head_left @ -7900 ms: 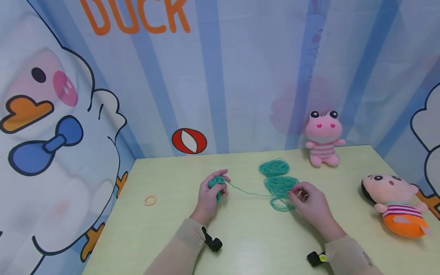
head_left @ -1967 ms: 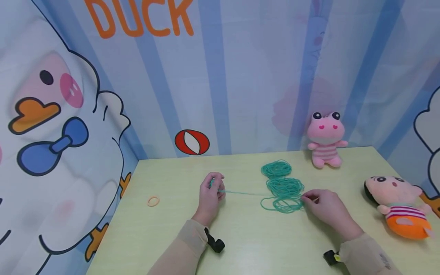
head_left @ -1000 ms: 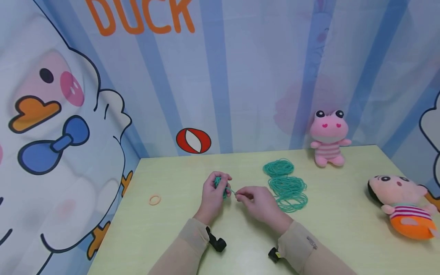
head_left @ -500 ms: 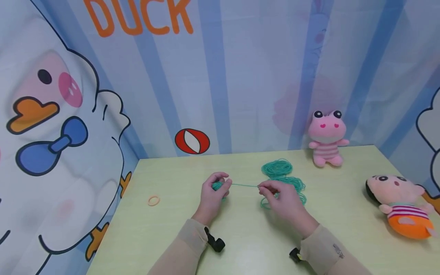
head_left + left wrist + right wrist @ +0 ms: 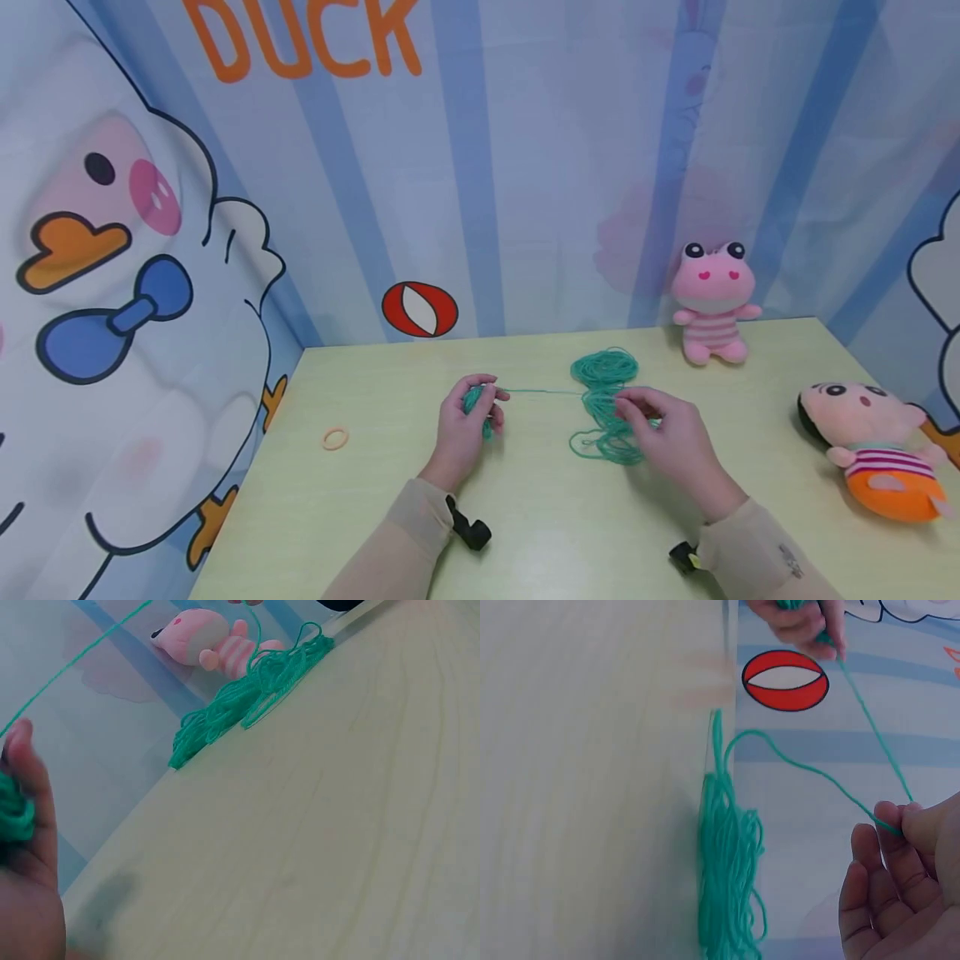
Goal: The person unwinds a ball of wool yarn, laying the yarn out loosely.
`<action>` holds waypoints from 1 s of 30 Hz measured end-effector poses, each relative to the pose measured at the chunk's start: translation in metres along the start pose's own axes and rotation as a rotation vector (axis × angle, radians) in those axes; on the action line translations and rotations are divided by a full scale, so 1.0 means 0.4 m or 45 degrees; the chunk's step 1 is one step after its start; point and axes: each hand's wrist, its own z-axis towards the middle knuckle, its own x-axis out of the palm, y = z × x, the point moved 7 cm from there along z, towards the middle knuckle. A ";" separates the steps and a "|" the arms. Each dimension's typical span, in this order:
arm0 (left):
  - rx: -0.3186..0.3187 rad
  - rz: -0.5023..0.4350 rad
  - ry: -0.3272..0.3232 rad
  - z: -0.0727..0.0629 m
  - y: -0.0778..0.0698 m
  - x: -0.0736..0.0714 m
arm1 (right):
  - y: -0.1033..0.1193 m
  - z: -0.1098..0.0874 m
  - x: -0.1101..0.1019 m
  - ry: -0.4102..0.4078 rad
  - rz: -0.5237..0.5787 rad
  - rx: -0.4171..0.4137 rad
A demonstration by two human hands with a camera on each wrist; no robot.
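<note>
My left hand point(image 5: 459, 432) grips a small wound bundle of green yarn point(image 5: 472, 399), its thumb over the strands. From that bundle a single strand point(image 5: 543, 391) runs taut to my right hand point(image 5: 673, 439), which pinches it between thumb and index finger. The right wrist view shows this pinch, with the strand point(image 5: 810, 768) sagging on from the fingers to a loose pile. That pile of green yarn point(image 5: 604, 367) lies on the table in several looped coils, seen partly behind my right hand in the head view. In the left wrist view the pile point(image 5: 225, 712) lies beyond my left hand point(image 5: 34, 847).
A peach-coloured ring point(image 5: 335, 438) lies on the pale table point(image 5: 390, 392) at left. A pink plush toy point(image 5: 710, 300) sits at the back right. Another plush doll in orange shorts point(image 5: 873, 450) lies at the right. A printed curtain point(image 5: 540, 167) hangs behind the table.
My right hand came in close to the left with the strand, then drew back right over the yarn pile, pulling the strand long. My left hand keeps hold of the bundle in nearly the same place.
</note>
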 end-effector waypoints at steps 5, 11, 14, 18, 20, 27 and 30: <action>0.036 0.030 -0.129 -0.001 -0.003 -0.018 | -0.036 -0.007 -0.041 -0.023 -0.035 0.035; 0.011 -0.044 -0.164 -0.005 -0.005 -0.022 | -0.083 -0.020 -0.075 0.013 -0.113 0.123; 0.008 -0.144 -0.159 -0.005 -0.006 -0.020 | -0.102 -0.027 -0.084 0.071 -0.167 0.195; 0.014 -0.258 -0.139 -0.005 -0.009 -0.015 | -0.128 -0.036 -0.083 0.189 -0.227 0.289; 0.018 -0.263 -0.144 -0.005 -0.011 -0.015 | -0.142 -0.037 -0.082 0.229 -0.266 0.312; 0.030 -0.169 -0.190 -0.003 -0.016 -0.023 | -0.179 -0.033 -0.073 0.354 -0.369 0.399; 0.016 -0.109 -0.142 -0.003 -0.016 -0.015 | -0.180 -0.032 -0.056 0.430 -0.374 0.422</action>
